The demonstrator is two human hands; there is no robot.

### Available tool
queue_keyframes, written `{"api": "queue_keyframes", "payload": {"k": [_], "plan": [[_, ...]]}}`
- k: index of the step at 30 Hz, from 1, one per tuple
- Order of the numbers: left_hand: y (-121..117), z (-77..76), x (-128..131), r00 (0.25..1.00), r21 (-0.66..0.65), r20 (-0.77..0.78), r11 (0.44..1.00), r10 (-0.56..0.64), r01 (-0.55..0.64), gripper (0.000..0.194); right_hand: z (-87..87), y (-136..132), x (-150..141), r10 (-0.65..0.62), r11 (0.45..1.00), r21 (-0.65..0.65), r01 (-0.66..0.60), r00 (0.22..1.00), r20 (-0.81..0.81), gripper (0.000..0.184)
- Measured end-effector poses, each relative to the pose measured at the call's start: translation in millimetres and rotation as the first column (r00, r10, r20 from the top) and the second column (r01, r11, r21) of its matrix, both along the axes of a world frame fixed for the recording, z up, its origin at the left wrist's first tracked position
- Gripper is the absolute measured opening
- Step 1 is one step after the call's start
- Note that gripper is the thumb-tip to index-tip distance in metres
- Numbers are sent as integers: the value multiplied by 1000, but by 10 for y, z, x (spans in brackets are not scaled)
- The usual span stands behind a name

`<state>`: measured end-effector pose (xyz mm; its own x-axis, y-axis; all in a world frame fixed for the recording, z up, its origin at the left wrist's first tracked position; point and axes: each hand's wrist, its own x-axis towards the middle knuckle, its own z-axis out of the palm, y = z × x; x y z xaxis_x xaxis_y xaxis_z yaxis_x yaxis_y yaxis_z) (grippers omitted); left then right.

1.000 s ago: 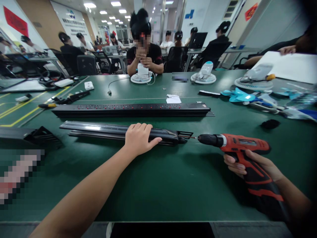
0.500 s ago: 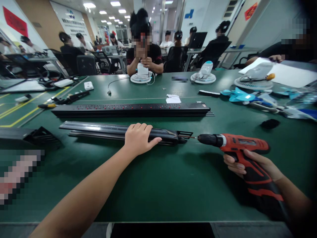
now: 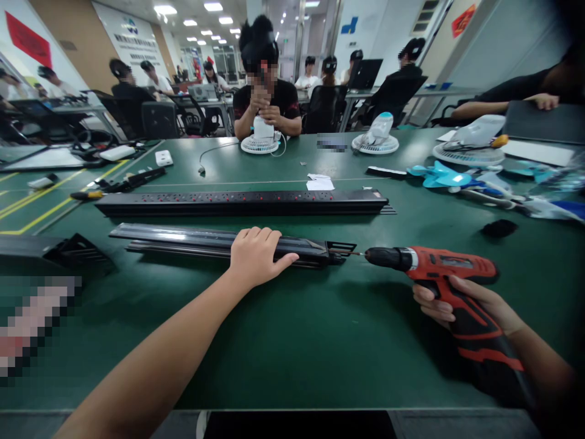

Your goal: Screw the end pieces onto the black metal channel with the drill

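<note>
My left hand (image 3: 255,259) presses down on a long black power strip (image 3: 183,239), its fingers over the far side and the thumb stretched along the near edge. In my right hand (image 3: 484,299) is a red and black cordless drill (image 3: 450,263), gripped by the handle with a finger by the trigger. The drill points left. Its long bit (image 3: 345,252) reaches the right end of the strip, at a slotted black end bracket (image 3: 348,246). Whether the tip sits in a screw is hidden.
Another black power strip (image 3: 242,203) with red switches lies behind. A black housing (image 3: 31,253) is at the left. Small white fans (image 3: 375,141), blue fan blades (image 3: 441,177) and paper (image 3: 320,182) lie farther back. A person (image 3: 265,91) sits opposite; another's hand (image 3: 543,101) is at the right.
At the far right, the co-worker's hand and a dark flat panel have shifted, covering much of the white sheet. Both my hands, the drill and the strip look almost unchanged.
</note>
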<state>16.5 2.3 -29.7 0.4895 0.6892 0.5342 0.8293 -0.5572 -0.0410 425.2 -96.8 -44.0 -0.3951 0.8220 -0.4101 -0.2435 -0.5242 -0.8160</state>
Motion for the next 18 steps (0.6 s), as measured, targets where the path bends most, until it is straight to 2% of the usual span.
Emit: {"api": "queue_keyframes", "payload": {"k": [18], "plan": [[0,-5,0,1000,13,-8,1000,4,-4,61,-8,-19,-11,-17,999,29,16,1000,19,46]]}}
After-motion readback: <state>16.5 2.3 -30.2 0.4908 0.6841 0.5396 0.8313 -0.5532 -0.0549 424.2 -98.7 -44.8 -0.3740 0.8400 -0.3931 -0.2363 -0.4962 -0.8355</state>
